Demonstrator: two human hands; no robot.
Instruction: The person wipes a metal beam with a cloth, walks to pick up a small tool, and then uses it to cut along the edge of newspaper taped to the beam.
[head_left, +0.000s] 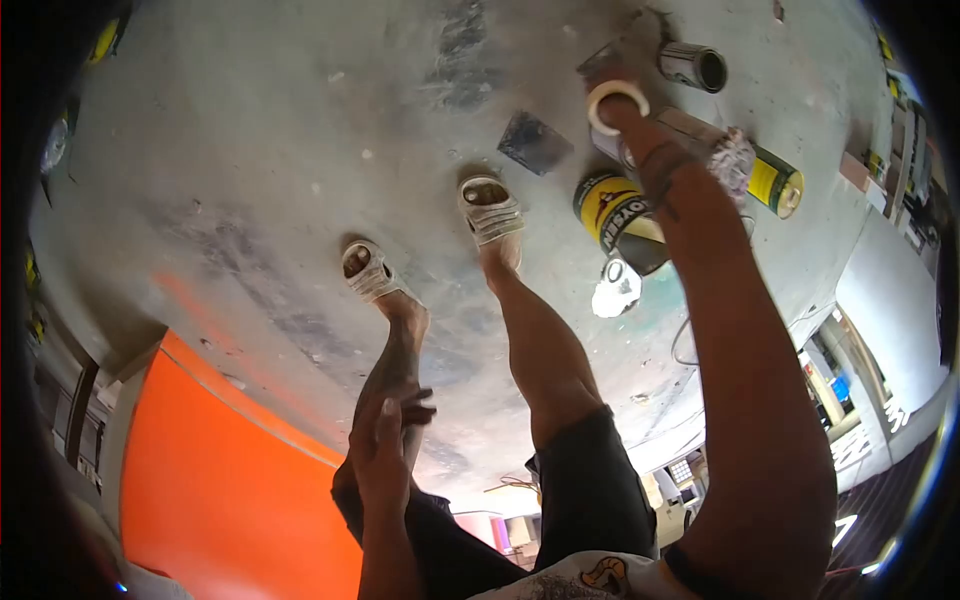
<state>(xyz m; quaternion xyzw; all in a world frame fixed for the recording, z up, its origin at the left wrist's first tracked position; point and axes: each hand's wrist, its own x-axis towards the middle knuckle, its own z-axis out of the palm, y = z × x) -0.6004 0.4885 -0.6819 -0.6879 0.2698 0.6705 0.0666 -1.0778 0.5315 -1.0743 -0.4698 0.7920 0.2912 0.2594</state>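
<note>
My right hand is blurred, can't tell its grip; left hand loose, fingers extended. Open can near right hand, toward floor's right edge, long axis crosswise, mouth right, dark inside.

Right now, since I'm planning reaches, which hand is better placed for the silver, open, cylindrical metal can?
Probably the right hand: it's stretched out near that can, while the left hand is by the left leg.

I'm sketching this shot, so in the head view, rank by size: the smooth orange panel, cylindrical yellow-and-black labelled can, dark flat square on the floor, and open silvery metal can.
Largest to smallest:
1. Orange panel
2. Yellow-and-black can
3. Dark flat square and silvery metal can: too alike to rank
</note>
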